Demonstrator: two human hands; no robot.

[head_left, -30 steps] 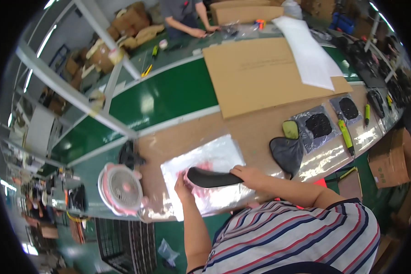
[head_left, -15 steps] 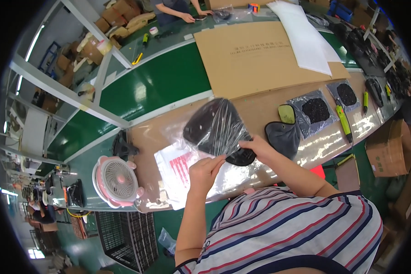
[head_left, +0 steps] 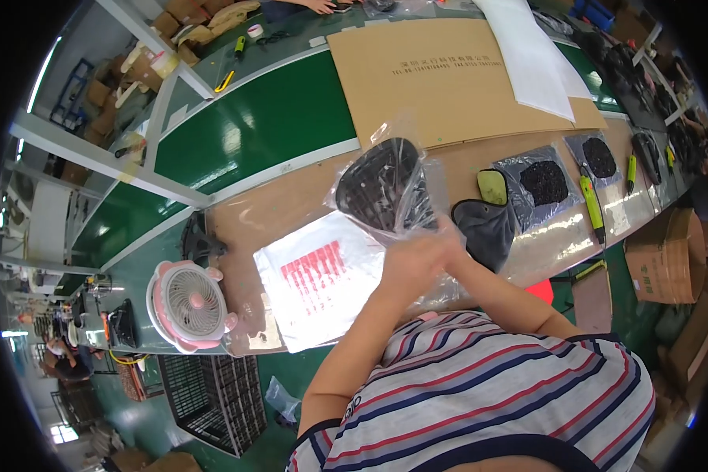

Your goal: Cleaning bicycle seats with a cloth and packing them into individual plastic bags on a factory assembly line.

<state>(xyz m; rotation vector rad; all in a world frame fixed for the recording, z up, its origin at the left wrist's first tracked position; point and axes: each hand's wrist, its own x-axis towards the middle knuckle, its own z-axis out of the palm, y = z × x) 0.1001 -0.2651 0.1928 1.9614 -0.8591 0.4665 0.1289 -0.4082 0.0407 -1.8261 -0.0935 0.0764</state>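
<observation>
A broad, rounded black plastic part (head_left: 379, 182) sits inside a clear plastic bag (head_left: 423, 177), tilted up above the workbench. My left hand (head_left: 407, 263) is closed on the bag's gathered lower end. Right beside it, touching or overlapping, my right hand (head_left: 448, 240) is also closed on the bag; its fingertips are partly hidden. The part's narrow lower end is covered by crumpled film and my hands. A white sheet or bag with red print (head_left: 315, 275) lies flat just left of my hands. Close to my right hand rests a dark grey cloth (head_left: 488, 230) with a yellow-green piece (head_left: 492, 186).
A pink and white fan (head_left: 189, 303) stands on the left, near a black part (head_left: 200, 240). Across the back lies a big cardboard sheet (head_left: 417, 86) under white foam sheets (head_left: 527, 63). Bags of small black pieces (head_left: 544, 181) and yellow-green tools (head_left: 591, 206) lie right.
Both hands have drawn together at the bag's lower end, where they were apart before. The bagged part has turned more upright and shifted slightly, uncovering more of the white printed sheet.
</observation>
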